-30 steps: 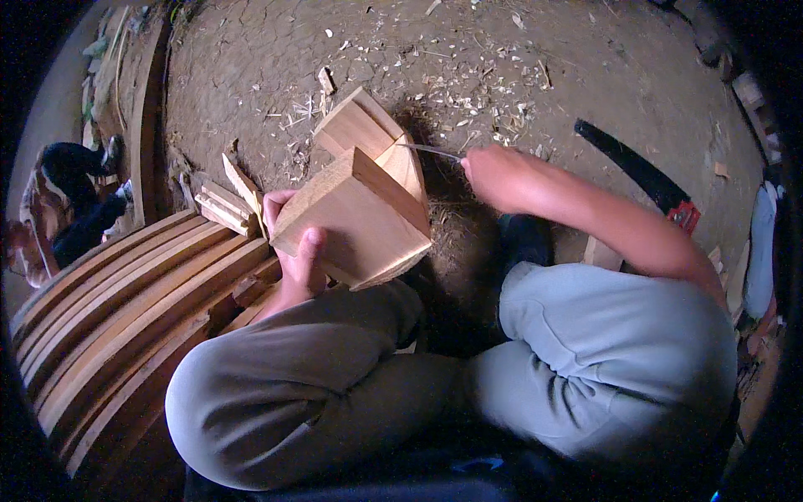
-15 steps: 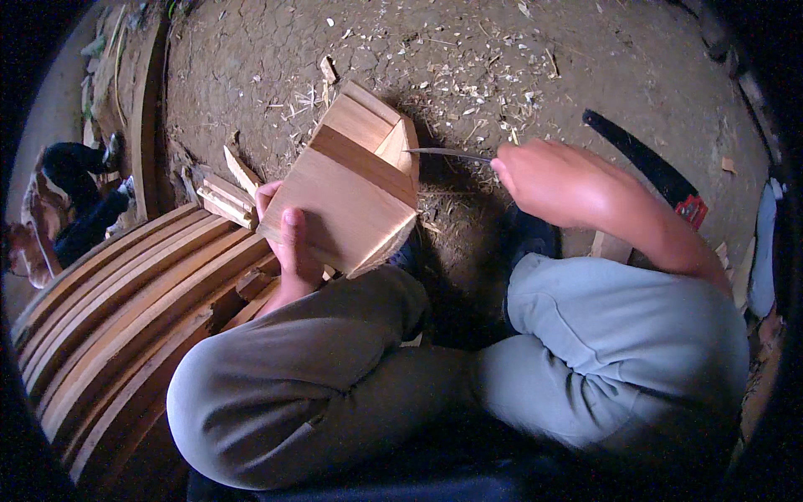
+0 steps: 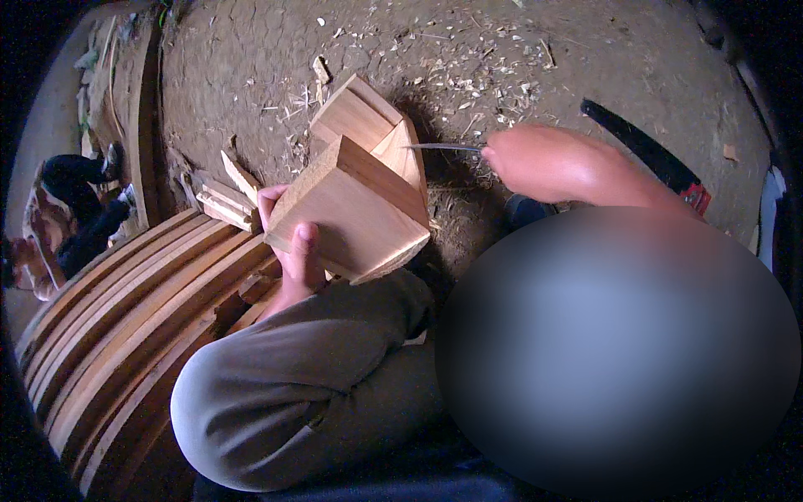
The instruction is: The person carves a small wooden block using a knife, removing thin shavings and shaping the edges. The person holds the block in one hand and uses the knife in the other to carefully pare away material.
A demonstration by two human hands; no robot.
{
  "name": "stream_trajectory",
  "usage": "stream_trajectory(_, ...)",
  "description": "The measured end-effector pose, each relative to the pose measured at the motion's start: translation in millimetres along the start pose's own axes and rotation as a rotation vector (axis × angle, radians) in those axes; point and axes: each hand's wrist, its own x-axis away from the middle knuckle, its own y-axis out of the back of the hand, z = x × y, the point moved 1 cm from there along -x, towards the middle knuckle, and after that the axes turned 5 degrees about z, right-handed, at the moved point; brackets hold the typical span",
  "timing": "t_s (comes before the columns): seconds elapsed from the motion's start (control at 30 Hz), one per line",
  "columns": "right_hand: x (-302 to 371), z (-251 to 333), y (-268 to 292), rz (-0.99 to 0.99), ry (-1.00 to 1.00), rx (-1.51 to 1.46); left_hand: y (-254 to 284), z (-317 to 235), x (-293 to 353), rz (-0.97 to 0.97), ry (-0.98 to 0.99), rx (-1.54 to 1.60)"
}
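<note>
Left hand (image 3: 297, 272) pinches the block (image 3: 351, 222) just beyond the left leg (image 3: 309, 368). Right hand (image 3: 519, 163) is closed on the blade (image 3: 447, 147), tip at the notch (image 3: 387, 151); contact unconfirmed. Step judged: paring the notch. Next stroke calls for a steady block.

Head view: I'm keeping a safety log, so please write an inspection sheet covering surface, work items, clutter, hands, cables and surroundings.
Surface: dirt floor, strewn with debris.
Job's things: notched wooden block, held up off the floor; thin metal blade, its tip at the notch, exact contact unclear.
Clutter: pale wood chips scattered beyond the block; black-bladed handsaw lying to the right.
Hands: left hand grips the block's left side; right hand holds the blade.
Cables: nothing seen.
Surroundings: stacked planks at left; another person's legs at far left; lower right blurred, cannot tell.
</note>
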Motion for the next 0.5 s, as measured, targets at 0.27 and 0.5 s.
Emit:
stream_trajectory(0.27, 29.1, 17.6, 8.2, -0.125, -0.200, 0.005, -7.2, -12.4, -2.6, 0.006, 0.060, 0.009)
stream_trajectory(0.5, 19.0, 24.4, 10.0, -0.169, -0.183, 0.160, -3.6, -6.5, 1.0, -0.014, 0.045, -0.001)
